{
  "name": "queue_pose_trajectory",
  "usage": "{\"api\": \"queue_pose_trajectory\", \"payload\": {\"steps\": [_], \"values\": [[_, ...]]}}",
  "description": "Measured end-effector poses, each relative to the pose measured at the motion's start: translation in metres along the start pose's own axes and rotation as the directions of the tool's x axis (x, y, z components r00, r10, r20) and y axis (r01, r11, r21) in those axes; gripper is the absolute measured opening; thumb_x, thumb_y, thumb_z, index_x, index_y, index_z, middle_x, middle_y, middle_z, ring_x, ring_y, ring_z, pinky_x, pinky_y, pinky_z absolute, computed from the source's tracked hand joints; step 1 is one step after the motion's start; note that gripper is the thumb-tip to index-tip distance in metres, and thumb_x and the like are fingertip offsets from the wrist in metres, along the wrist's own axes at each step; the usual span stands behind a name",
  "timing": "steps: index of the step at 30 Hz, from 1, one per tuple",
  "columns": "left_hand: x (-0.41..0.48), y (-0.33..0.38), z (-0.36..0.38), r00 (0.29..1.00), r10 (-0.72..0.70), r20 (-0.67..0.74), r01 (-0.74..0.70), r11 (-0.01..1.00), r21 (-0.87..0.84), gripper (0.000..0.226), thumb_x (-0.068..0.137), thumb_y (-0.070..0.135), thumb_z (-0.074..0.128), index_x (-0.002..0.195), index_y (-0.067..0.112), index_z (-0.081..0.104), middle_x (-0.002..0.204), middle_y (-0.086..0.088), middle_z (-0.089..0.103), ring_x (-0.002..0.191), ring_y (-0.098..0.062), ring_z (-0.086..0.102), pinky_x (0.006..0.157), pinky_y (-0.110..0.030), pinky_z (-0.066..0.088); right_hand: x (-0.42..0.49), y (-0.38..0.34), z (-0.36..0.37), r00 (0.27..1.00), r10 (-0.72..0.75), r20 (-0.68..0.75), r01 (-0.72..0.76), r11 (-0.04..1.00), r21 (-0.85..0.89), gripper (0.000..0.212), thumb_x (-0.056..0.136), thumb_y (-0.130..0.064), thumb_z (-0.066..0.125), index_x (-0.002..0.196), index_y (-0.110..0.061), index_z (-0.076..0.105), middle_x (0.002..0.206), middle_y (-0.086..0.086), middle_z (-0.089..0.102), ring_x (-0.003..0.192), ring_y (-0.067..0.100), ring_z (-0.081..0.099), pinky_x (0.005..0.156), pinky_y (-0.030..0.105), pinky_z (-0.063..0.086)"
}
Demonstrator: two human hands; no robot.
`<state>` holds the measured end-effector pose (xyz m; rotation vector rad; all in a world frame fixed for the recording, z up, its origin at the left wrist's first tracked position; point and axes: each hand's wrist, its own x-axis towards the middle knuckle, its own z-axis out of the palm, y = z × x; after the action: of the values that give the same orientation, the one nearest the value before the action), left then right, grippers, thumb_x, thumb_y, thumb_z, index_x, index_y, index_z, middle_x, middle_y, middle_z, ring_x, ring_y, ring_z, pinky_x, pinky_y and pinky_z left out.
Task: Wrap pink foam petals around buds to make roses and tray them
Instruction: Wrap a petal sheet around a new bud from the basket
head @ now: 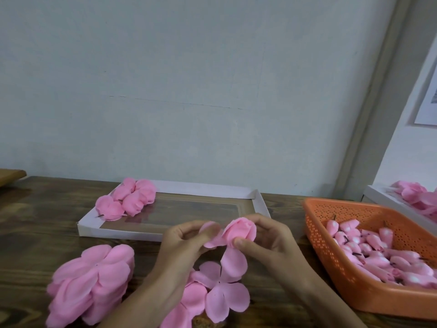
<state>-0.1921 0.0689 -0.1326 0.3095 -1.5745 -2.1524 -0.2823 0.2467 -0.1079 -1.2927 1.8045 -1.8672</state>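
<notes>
A half-wrapped pink rose point(241, 229) is held above the table between both hands. My right hand point(264, 237) pinches its wrapped head, thumb in front. My left hand point(186, 240) pinches a loose petal point(210, 235) of the same piece. One more petal hangs down below. Loose flat petal pieces point(217, 290) lie on the table under my hands. A thick stack of petal pieces point(92, 282) sits at the lower left. The white shallow tray point(260, 202) holds several finished roses point(128, 198) in its far left corner.
An orange perforated basket point(331, 254) full of pink buds with dark stems stands at the right. Behind it, a second white tray point(383, 197) holds more pink pieces. A wall rises just beyond the dark wooden table point(42, 221).
</notes>
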Motion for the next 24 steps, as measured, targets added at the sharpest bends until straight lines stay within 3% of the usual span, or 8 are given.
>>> {"api": "queue_pose_trajectory", "payload": {"steps": [3, 6, 11, 15, 19, 22, 24], "values": [[-0.006, 0.000, 0.007, 0.990, 0.127, -0.057, -0.125, 0.992, 0.037, 0.040, 0.059, 0.042, 0.088, 0.090, 0.017, 0.084, 0.093, -0.013, 0.080, 0.089, -0.028, 0.077, 0.077, -0.036, 0.059, 0.000, 0.000, 0.002, 0.998, -0.026, 0.054, 0.029, 0.999, -0.045, 0.027, 0.094, -0.011, 0.077, 0.118, -0.022, 0.075, 0.126, 0.002, 0.074, 0.115, 0.024, 0.071, 0.093, 0.036, 0.061], [-0.012, -0.001, 0.011, 0.968, 0.243, -0.063, -0.237, 0.968, 0.084, 0.032, 0.063, 0.042, 0.083, 0.088, 0.022, 0.085, 0.087, -0.008, 0.081, 0.081, -0.020, 0.077, 0.067, -0.024, 0.060, 0.001, 0.000, 0.006, 0.999, 0.005, 0.048, -0.002, 0.997, -0.075, 0.029, 0.090, -0.021, 0.081, 0.119, -0.022, 0.076, 0.137, -0.005, 0.069, 0.123, 0.023, 0.068, 0.100, 0.049, 0.059], [-0.012, -0.003, 0.014, 0.944, 0.309, -0.114, -0.302, 0.950, 0.077, 0.018, 0.069, 0.034, 0.082, 0.083, 0.024, 0.086, 0.082, -0.007, 0.080, 0.075, -0.017, 0.076, 0.063, -0.022, 0.058, -0.001, -0.005, 0.012, 0.998, 0.062, 0.030, -0.057, 0.988, -0.145, 0.030, 0.091, -0.022, 0.082, 0.119, -0.019, 0.074, 0.116, -0.001, 0.078, 0.111, 0.021, 0.074, 0.097, 0.048, 0.060], [-0.013, -0.002, 0.017, 0.924, 0.366, -0.110, -0.357, 0.929, 0.098, 0.026, 0.078, 0.039, 0.075, 0.078, 0.014, 0.083, 0.079, -0.008, 0.076, 0.074, -0.014, 0.072, 0.066, -0.022, 0.057, -0.002, -0.006, 0.015, 0.995, 0.099, -0.007, -0.099, 0.974, -0.202, 0.030, 0.089, -0.021, 0.083, 0.117, -0.017, 0.074, 0.111, -0.005, 0.079, 0.107, 0.017, 0.075, 0.095, 0.045, 0.061], [-0.014, -0.001, 0.018, 0.899, 0.429, -0.086, -0.412, 0.896, 0.166, 0.030, 0.081, 0.041, 0.070, 0.076, 0.015, 0.082, 0.080, -0.010, 0.074, 0.075, -0.018, 0.070, 0.067, -0.027, 0.055, -0.002, -0.005, 0.019, 0.991, 0.120, -0.059, -0.130, 0.966, -0.224, 0.027, 0.087, -0.022, 0.084, 0.112, -0.018, 0.074, 0.108, -0.005, 0.080, 0.103, 0.017, 0.075, 0.092, 0.045, 0.063], [-0.015, 0.000, 0.019, 0.891, 0.452, -0.040, -0.438, 0.880, 0.183, 0.019, 0.083, 0.033, 0.072, 0.087, 0.019, 0.085, 0.086, -0.009, 0.077, 0.082, -0.023, 0.074, 0.070, -0.023, 0.057, -0.002, -0.004, 0.020, 0.990, 0.104, -0.093, -0.122, 0.967, -0.224, 0.026, 0.087, -0.023, 0.084, 0.109, -0.017, 0.073, 0.105, -0.005, 0.080, 0.100, 0.016, 0.076, 0.088, 0.043, 0.064], [-0.016, 0.000, 0.017, 0.900, 0.435, -0.022, -0.426, 0.891, 0.156, 0.020, 0.083, 0.029, 0.074, 0.099, 0.022, 0.085, 0.097, -0.004, 0.081, 0.092, -0.018, 0.077, 0.075, -0.020, 0.059, -0.001, -0.004, 0.018, 0.990, 0.083, -0.115, -0.105, 0.974, -0.203, 0.025, 0.086, -0.021, 0.085, 0.106, -0.015, 0.072, 0.103, -0.002, 0.080, 0.097, 0.017, 0.077, 0.084, 0.041, 0.065]]}}
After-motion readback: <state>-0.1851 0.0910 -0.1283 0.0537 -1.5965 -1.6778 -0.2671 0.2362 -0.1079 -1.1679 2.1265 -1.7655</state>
